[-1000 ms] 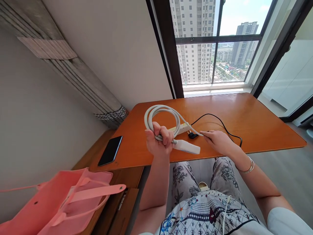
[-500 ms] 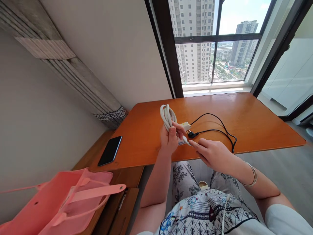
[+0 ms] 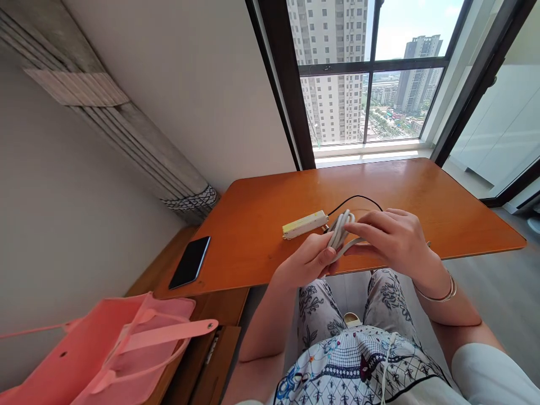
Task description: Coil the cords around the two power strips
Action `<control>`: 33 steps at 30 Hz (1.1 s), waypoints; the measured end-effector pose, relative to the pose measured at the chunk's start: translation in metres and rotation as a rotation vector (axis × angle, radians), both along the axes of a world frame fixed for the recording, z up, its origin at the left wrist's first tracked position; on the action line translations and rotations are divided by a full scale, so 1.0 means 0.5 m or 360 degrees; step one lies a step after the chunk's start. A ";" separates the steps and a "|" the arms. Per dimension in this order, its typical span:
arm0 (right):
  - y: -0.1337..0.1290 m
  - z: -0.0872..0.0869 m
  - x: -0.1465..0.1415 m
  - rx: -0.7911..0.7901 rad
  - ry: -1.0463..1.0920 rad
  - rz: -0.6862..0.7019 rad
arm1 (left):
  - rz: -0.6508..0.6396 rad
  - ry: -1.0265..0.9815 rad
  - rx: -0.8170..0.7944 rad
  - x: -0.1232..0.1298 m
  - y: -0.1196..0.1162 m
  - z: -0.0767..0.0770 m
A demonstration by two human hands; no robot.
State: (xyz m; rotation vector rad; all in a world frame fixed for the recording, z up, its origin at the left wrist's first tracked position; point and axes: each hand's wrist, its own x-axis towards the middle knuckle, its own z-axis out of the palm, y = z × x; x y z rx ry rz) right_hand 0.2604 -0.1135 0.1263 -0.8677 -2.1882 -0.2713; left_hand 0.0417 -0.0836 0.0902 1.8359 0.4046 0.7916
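Note:
A coiled white cable [image 3: 337, 232] is gripped in my left hand [image 3: 307, 257], above the front edge of the orange-brown table [image 3: 257, 225]. My right hand [image 3: 390, 236] is closed at the coil's right side, its fingers on a strand of the same cable. Just behind the coil, a white and yellow power strip [image 3: 304, 225] lies on the table. A thin black cable [image 3: 358, 197] runs from beside the strip's right end and passes out of sight behind my right hand.
On the table's left part lies a black phone [image 3: 189, 262]. A pink bag [image 3: 126, 343] sits at the lower left on a wooden surface. A curtain [image 3: 139, 135] hangs at the left, and a window [image 3: 371, 67] is behind the table.
Both hands have moved right with the white coil, which is now lower and tilted. My right hand has closed onto the cable. The power strip has come into full view.

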 end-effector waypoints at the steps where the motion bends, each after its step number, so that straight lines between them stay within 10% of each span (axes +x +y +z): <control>1: 0.007 0.002 0.005 -0.0030 0.0028 0.0034 | -0.0111 0.0028 -0.0017 0.000 -0.003 0.004; 10: 0.087 -0.036 0.008 -0.0425 0.0609 0.0463 | -0.0583 -0.0565 -0.0713 0.010 -0.012 -0.045; 16: 0.093 -0.134 -0.045 -0.1132 0.1252 0.0457 | -0.0415 -0.1055 -0.0883 0.023 0.006 -0.057; 26: 0.077 -0.211 -0.070 -0.0825 0.1070 0.0049 | -0.0161 -0.1104 -0.0883 0.033 0.027 -0.053; 33: 0.083 -0.207 -0.068 -0.1596 0.1585 0.0560 | -0.0160 -0.0997 -0.0842 0.033 0.035 -0.058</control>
